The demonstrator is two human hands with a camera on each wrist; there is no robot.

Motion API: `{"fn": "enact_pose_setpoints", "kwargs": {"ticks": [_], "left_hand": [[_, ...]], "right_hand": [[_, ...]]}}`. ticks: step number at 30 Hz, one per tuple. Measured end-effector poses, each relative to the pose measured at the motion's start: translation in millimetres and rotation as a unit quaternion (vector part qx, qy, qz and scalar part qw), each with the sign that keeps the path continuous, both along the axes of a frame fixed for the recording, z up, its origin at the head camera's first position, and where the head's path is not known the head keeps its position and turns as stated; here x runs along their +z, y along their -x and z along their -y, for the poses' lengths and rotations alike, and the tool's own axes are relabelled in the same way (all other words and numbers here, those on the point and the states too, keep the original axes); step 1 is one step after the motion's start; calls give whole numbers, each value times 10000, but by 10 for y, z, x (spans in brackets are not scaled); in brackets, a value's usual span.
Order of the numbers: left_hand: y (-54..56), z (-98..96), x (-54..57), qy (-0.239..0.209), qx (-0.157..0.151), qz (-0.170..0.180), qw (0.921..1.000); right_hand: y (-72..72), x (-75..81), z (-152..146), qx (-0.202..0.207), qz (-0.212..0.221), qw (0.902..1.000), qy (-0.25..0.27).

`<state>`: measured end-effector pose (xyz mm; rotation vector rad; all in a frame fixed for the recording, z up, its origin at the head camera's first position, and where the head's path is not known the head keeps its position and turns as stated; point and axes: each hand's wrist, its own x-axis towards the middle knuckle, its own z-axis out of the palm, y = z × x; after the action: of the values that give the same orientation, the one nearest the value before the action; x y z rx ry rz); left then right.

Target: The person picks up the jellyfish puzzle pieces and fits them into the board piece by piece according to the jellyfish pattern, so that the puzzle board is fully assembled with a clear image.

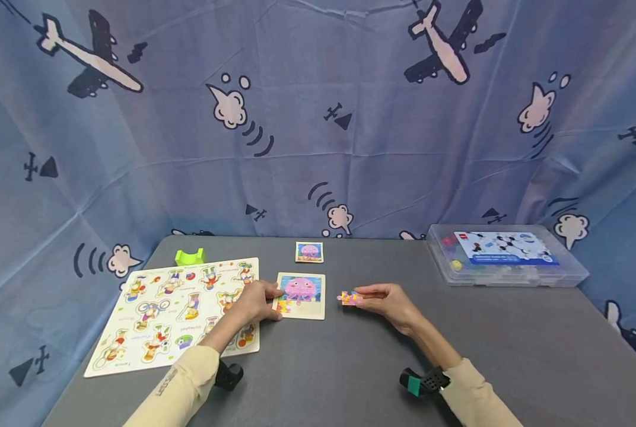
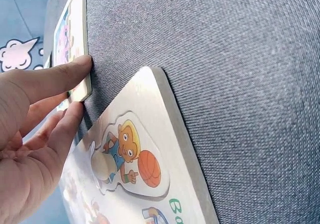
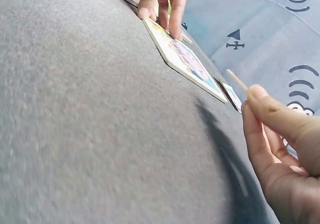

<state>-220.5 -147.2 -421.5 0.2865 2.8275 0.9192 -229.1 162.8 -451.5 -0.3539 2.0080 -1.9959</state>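
A small square jigsaw tray (image 1: 314,312) lies on the table, with a pink jellyfish picture filling most of it and a bare pale strip along its near side. My left hand (image 1: 254,301) holds this tray by its left edge, thumb at the near corner and fingers further up. Off to the tray's right, my right hand (image 1: 390,305) pinches a pink and yellow jigsaw piece (image 1: 348,298) between thumb and fingers. Seen edge-on in the right wrist view, the thin piece (image 3: 236,79) is raised above the table.
A large knobbed puzzle board (image 1: 96,366) of sports figures lies under my left forearm. Behind it stands a green block (image 1: 190,257). A small jellyfish picture card (image 1: 309,252) lies beyond the tray. At the back right sits a clear plastic case (image 1: 441,261) against the curtain (image 1: 296,178).
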Motion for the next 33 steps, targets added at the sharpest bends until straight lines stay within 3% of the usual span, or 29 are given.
{"fn": "enact_pose_setpoints", "kwargs": {"ticks": [6,12,20,33], "left_hand": [[7,6,1,3,-133,-84,9999],[9,10,-1,-55,-67,-72,9999],[12,6,-13,-78,-108,-80,9999],[-6,-5,7,-168,-62,-102,9998]], "right_hand": [[2,-21,125,111,114,9999,-4],[-8,-44,286,179,160,9996,122],[-27,-44,468,52,226,9993,294],[-53,4,816,-126,-61,9999,-47]]}}
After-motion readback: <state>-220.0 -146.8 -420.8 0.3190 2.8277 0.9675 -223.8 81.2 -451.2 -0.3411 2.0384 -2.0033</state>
